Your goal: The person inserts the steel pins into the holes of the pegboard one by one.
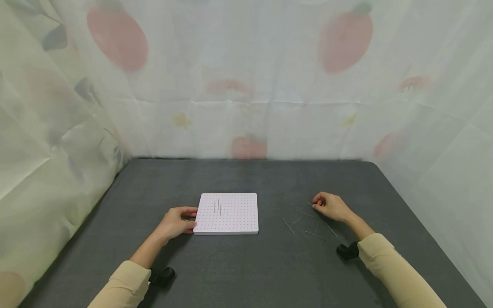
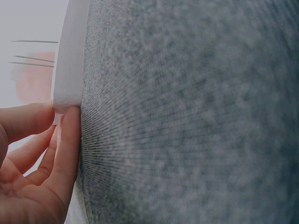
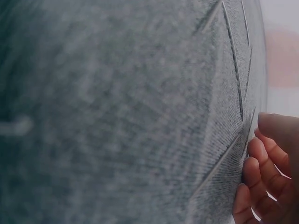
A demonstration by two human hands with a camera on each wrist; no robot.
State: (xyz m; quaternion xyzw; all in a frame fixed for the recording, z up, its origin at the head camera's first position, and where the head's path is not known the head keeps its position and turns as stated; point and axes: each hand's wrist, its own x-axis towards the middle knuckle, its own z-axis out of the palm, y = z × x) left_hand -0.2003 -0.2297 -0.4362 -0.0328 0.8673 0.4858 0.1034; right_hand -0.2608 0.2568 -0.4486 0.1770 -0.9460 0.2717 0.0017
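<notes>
Thin straight dull-grey metal rods (image 1: 315, 235), lying scattered on the dark grey worktop (image 1: 250, 265), at about three o'clock from the flat white rectangular perforated board (image 1: 240, 214). Probably light, stiff and somewhat slippery, awkward to lift from flat; best pinched near one end between thumb and fingertip. Smooth-looking, needle-slim, lying at mixed angles, some nearly touching. Three more standing upright in the board, toward nine o'clock of its middle. Right hand (image 1: 333, 207) at the scatter's two-o'clock edge, thumb and fingertips close about one rod; cannot tell whether gripped. Left hand (image 1: 175, 222) clamped on the board's nine-o'clock edge.
</notes>
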